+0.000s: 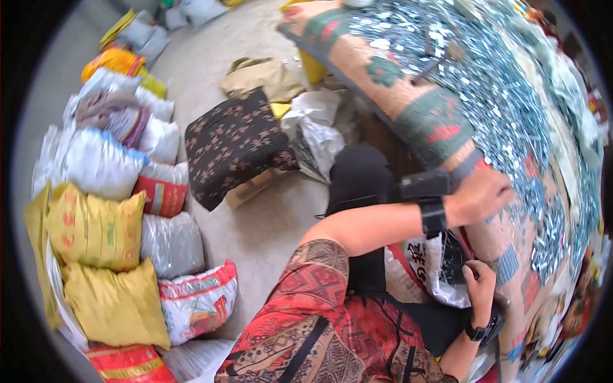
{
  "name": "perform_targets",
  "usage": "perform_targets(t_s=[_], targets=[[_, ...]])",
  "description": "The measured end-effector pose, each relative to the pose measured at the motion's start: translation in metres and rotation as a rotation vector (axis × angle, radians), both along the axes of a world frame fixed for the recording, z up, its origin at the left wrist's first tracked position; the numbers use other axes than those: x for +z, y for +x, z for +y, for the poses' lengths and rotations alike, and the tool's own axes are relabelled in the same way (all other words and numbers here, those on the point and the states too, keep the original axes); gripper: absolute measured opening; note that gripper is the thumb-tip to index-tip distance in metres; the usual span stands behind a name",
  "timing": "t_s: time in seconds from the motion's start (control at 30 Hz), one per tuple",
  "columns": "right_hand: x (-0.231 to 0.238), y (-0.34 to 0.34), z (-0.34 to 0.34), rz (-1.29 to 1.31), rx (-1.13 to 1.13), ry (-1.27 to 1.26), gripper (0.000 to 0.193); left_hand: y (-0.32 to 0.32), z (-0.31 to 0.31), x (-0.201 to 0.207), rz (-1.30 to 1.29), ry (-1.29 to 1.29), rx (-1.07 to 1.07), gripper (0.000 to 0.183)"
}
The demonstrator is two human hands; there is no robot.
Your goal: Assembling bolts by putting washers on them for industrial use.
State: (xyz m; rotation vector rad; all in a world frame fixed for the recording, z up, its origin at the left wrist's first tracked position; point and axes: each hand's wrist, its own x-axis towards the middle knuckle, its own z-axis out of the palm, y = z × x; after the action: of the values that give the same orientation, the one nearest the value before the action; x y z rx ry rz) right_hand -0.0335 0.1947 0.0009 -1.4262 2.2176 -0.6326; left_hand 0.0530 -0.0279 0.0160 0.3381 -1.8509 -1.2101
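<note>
My left hand (480,199) is over the near edge of a table covered with a patterned beige cloth (364,60). Its fingers are curled closed, and what they hold, if anything, is hidden. A big heap of small shiny silvery-blue pieces (504,121) covers the table beside it. Lower down, my right hand (480,285) is at the mouth of a white printed bag (434,271) that stands by my legs. Dark glossy contents (453,258) show inside the bag. The right fingers are bent inward, and whatever is between them cannot be made out. Both wrists wear black straps.
Filled sacks in yellow (115,303), white (102,163) and red are stacked along the left wall. A cushion with a dark flowered cover (233,147) rests on a low wooden seat. Beside it are a crumpled white bag (313,127) and a tan cloth (265,80).
</note>
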Motion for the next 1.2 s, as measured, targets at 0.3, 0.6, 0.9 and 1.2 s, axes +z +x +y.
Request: perform_targets(t_s=[0.3,0.6,0.9,1.2], targets=[[0.008,0.023,-0.054,-0.047,0.106,0.126,0.019,0.032,-0.014,0.0,0.169,0.223,0.225,0.027],[0.029,0.055,-0.112,0.002,0.229,0.301,0.019,0.04,-0.029,-0.036,0.271,0.436,0.383,0.027],[0.032,0.048,-0.142,-0.031,0.281,0.344,0.02,0.033,-0.029,-0.04,0.258,0.509,0.422,0.028],[0.042,0.044,-0.141,0.017,0.248,0.395,0.022,0.018,-0.019,-0.043,0.232,0.525,0.436,0.03]])
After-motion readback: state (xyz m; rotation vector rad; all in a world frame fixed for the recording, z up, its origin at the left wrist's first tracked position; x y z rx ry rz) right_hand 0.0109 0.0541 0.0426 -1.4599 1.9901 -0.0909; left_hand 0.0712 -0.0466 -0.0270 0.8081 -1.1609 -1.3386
